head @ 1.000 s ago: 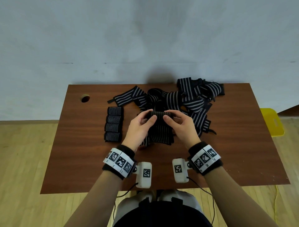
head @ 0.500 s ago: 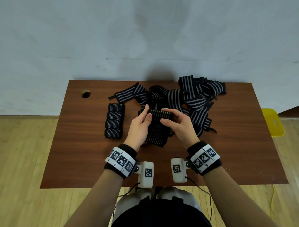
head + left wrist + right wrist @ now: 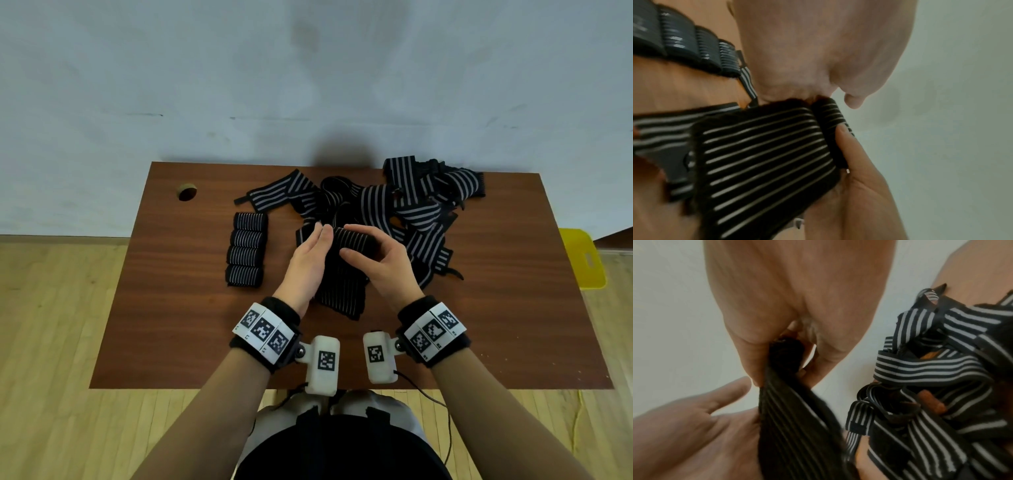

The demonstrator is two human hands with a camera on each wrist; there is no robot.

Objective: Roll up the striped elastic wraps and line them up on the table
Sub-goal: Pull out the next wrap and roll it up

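A black wrap with thin grey stripes, partly rolled [image 3: 356, 240], is held above the brown table [image 3: 164, 308]; its loose tail [image 3: 342, 294] hangs toward me. My right hand [image 3: 346, 240] grips the roll, thumb on the near side and fingers curled over the top. My left hand [image 3: 320, 236] has straight fingers and lies against the roll's left end. The right wrist view shows the roll's end [image 3: 787, 353] pinched by my right hand and the left hand [image 3: 705, 410] spread beside the tail. Several finished rolls [image 3: 245, 253] stand in a column to the left.
A tangled pile of unrolled striped wraps [image 3: 421, 205] covers the far middle and right of the table, just behind my hands. A round cable hole [image 3: 186, 193] is at the far left corner. A yellow object [image 3: 582, 260] sits on the floor to the right.
My left hand has gone from pinching the roll to straight fingers against its left end. The roll has been lifted and turned a little, and the right hand keeps its grip.
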